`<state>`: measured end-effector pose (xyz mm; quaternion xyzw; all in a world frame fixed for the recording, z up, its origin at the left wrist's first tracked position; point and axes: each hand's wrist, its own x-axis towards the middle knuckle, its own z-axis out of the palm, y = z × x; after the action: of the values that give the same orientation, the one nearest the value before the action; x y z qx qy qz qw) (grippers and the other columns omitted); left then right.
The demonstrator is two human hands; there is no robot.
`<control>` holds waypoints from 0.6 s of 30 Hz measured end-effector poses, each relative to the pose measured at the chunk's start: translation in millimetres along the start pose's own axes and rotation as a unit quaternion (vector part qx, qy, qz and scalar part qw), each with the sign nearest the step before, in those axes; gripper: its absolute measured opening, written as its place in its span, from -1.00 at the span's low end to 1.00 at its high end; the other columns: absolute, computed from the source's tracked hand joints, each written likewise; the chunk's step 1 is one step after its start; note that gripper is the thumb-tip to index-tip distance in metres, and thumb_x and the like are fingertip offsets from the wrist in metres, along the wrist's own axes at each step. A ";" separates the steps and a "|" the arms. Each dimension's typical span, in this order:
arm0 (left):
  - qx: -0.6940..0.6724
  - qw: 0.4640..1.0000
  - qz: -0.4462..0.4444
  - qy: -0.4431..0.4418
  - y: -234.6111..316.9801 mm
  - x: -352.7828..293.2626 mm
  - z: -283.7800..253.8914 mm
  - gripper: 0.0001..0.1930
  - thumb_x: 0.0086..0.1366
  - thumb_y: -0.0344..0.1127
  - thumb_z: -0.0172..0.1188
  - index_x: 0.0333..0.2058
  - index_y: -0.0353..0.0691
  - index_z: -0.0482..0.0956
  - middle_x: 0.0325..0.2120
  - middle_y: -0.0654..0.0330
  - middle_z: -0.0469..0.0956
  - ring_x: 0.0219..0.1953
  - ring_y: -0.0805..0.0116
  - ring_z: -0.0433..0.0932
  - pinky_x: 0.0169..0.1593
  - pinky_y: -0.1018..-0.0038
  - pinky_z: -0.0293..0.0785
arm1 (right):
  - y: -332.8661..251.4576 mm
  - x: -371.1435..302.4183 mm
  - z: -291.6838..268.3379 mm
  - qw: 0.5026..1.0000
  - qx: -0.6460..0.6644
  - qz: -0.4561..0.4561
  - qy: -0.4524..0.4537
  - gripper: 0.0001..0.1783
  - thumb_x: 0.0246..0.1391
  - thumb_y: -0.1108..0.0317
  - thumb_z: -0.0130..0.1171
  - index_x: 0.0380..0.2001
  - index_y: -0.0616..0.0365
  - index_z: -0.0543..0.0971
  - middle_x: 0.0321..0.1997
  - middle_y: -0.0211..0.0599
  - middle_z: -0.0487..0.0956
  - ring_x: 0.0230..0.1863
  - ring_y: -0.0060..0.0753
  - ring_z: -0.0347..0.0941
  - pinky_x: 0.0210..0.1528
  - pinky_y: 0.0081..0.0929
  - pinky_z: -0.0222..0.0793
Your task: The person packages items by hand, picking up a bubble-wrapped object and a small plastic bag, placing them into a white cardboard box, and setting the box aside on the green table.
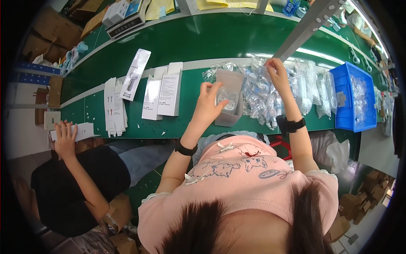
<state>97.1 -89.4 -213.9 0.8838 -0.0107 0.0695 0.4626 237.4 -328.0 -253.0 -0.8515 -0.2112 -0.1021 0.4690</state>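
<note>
My left hand (207, 103) hovers at the left side of a translucent whitish bin (237, 80), thumb and forefinger apart, with nothing seen between them. Small clear plastic pieces (229, 100) lie in the bin. My right hand (277, 74) is raised over a heap of clear plastic bags (258, 93) with bluish and white items inside. Its thumb and fingers are pinched together; whatever is between them is too small or too see-through to name. More filled clear bags (311, 86) lie in a row to its right.
White printed boxes (169, 93), flat cartons (114, 106) and an upright package (135, 74) are on the green table (186, 46) to the left. A blue crate (341, 101) holding clear bags stands right. A co-worker's hand (65, 137) rests on a white box far left. A metal post (302, 36) slants overhead.
</note>
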 end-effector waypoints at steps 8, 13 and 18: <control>0.039 0.999 -0.009 -0.008 1.3 15.7 -0.4 -0.73 -0.10 -0.44 0.25 -0.38 -0.33 0.42 -0.33 -0.01 0.35 -0.36 -0.03 0.43 -0.28 0.29 0.38 | -79.0 -15.7 -11.9 0.853 0.457 0.249 -0.034 -0.85 -0.01 0.47 0.00 -0.31 0.13 0.37 -0.10 -0.43 0.41 -0.29 -0.55 0.36 -0.20 -0.62 0.31; 0.061 0.997 -0.039 0.017 -6.5 24.0 -3.0 -0.78 -0.12 -0.45 0.24 -0.48 -0.37 0.41 -0.47 -0.04 0.42 -0.37 -0.02 0.44 -0.29 0.27 0.36 | -125.0 -18.7 -9.0 0.913 0.370 0.096 -0.144 -0.87 -0.05 0.47 0.03 -0.35 0.15 0.39 -0.16 -0.37 0.42 -0.31 -0.52 0.37 -0.24 -0.52 0.36; 0.071 0.996 -0.037 0.044 -13.4 29.6 -1.5 -0.80 -0.09 -0.39 0.23 -0.51 -0.35 0.42 -0.49 -0.04 0.45 -0.38 -0.01 0.45 -0.30 0.30 0.36 | -126.7 -14.2 -1.4 0.923 -0.050 -0.165 -0.344 -0.83 -0.10 0.44 0.08 -0.34 0.09 0.46 -0.33 -0.31 0.44 -0.34 -0.37 0.40 -0.25 -0.40 0.32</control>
<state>127.3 -79.1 -220.1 0.9104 0.0469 0.0918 0.4007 167.1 -273.3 -161.8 -0.8096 -0.4921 0.1107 0.3003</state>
